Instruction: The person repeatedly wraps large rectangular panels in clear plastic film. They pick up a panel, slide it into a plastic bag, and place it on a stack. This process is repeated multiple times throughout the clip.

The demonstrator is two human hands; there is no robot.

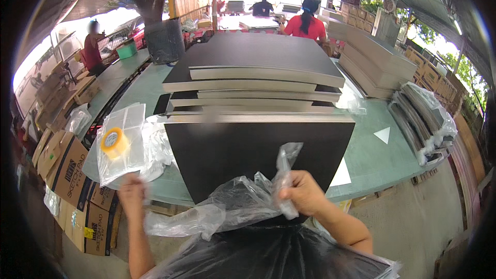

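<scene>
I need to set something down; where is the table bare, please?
Bare green tabletop lies between black board stack and plastic-wrapped grey bundle, around two white pieces. Left front is crowded: clear plastic sheets, yellow tape roll.

The boards [258, 150] are showing black faces and pale edges. The table [364, 142] is looking grey-green, the tape [122, 146] is gleaming yellow, and the clear plastic [240, 196] is glinting white. The brown cartons [72, 168] are bearing black print.
</scene>
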